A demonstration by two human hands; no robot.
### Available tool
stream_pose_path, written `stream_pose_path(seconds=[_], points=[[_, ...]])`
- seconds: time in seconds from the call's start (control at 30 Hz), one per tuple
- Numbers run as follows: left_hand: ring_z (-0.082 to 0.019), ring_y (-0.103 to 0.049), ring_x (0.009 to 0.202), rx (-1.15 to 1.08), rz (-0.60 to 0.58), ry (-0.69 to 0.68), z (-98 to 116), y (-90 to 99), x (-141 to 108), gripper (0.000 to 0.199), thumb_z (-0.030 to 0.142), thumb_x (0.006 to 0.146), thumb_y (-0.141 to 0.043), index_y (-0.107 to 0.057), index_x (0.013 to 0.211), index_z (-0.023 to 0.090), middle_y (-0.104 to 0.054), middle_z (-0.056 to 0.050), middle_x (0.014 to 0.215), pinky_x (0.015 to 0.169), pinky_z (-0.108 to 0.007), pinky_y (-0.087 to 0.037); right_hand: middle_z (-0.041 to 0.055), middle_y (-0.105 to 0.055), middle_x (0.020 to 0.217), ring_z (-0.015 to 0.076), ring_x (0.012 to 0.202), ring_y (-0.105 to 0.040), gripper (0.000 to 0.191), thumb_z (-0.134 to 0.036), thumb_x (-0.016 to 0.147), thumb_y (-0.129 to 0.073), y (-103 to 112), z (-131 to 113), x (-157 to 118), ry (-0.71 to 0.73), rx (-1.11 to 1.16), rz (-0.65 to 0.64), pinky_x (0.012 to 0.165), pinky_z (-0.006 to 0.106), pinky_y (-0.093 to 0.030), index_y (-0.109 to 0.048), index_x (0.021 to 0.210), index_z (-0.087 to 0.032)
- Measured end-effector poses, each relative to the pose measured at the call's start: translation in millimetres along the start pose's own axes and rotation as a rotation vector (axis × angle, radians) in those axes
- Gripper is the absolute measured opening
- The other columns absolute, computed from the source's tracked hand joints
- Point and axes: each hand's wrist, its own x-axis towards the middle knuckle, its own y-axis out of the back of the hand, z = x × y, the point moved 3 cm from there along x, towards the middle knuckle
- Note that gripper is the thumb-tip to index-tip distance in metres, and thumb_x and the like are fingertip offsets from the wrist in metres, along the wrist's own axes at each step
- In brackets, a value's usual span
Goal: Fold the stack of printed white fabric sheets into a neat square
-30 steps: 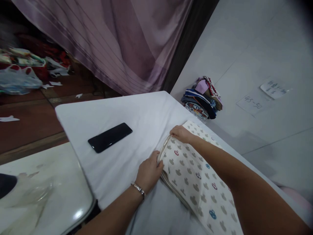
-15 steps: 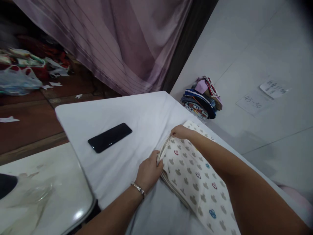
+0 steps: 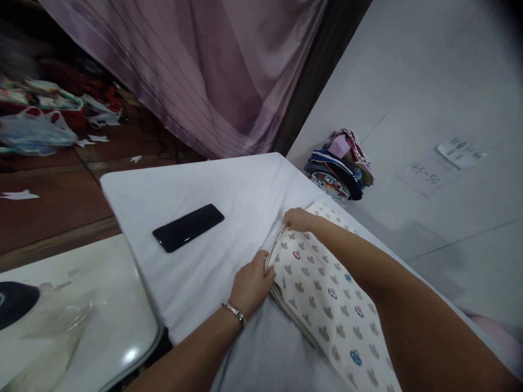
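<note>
A cream cloth [image 3: 322,294] with grey, red and blue mouse-head prints lies folded in layers on a white-covered table [image 3: 229,185]. My left hand [image 3: 252,283], with a bracelet at its wrist, pinches the near corner of the folded edge, thumb on top. Farther along that same edge, my right hand [image 3: 299,219] grips the cloth, and its forearm crosses over the fabric. A black phone [image 3: 188,227] lies flat on the table, left of both hands.
Folded clothes [image 3: 337,166] are stacked by the wall past the table's right edge. A second white surface [image 3: 102,294] holds a dark object [image 3: 16,304] at lower left. A pink curtain [image 3: 212,71] hangs behind; bags [image 3: 38,130] lie on the floor.
The view has shifted slightly, so the phone and left-hand surface appear a little farther right. Both hands keep their hold on the cloth edge with hardly any movement.
</note>
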Motion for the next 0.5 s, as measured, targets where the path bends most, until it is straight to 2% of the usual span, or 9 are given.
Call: stream_pose_path(seconds=[0.13, 0.3, 0.37, 0.5], points=[[-0.020, -0.061, 0.081, -0.001, -0.008, 0.026, -0.2, 0.1, 1.3, 0.037, 0.034, 0.084, -0.040, -0.042, 0.119, 0.022, -0.066, -0.005, 0.088, 0.067, -0.027, -0.038, 0.0049, -0.066, 0.092, 0.0206, 0.088, -0.058, 0.014, -0.020, 0.068, -0.061, 0.7, -1.0, 0.3, -0.005, -0.001, -0.014, 0.068, 0.026, -0.037, -0.067, 0.080, -0.021], [-0.020, -0.061, 0.081, -0.002, -0.014, 0.023, 0.7, 0.9, 2.3, 0.041, 0.033, 0.083, -0.041, -0.041, 0.122, 0.020, -0.066, -0.006, 0.087, 0.067, -0.027, -0.038, 0.0041, -0.066, 0.095, 0.0183, 0.086, -0.058, 0.026, -0.021, 0.071, -0.057, 5.4, -1.6, -3.8, -0.040, 0.061, -0.039, 0.068, 0.024, -0.037, -0.062, 0.097, -0.020], [-0.020, -0.061, 0.080, -0.003, -0.009, 0.023, 1.9, 3.7, 1.9, 0.041, 0.032, 0.083, -0.041, -0.041, 0.122, 0.020, -0.066, -0.006, 0.087, 0.067, -0.027, -0.038, 0.0052, -0.065, 0.098, 0.0195, 0.088, -0.058, 0.024, -0.020, 0.071, -0.057, 8.0, -1.9, -3.6, -0.008, 0.029, -0.049, 0.071, 0.025, -0.036, -0.063, 0.095, -0.019], [-0.020, -0.061, 0.079, 0.041, 0.072, 0.051, 3.4, 12.3, 2.1, 0.040, 0.031, 0.083, -0.039, -0.041, 0.122, 0.023, -0.066, -0.004, 0.085, 0.067, -0.028, -0.038, 0.0066, -0.063, 0.099, 0.0198, 0.093, -0.056, 0.017, -0.017, 0.073, -0.054, 14.3, -3.3, -2.3, 0.068, -0.002, 0.081, 0.080, 0.028, -0.033, -0.063, 0.087, -0.017]])
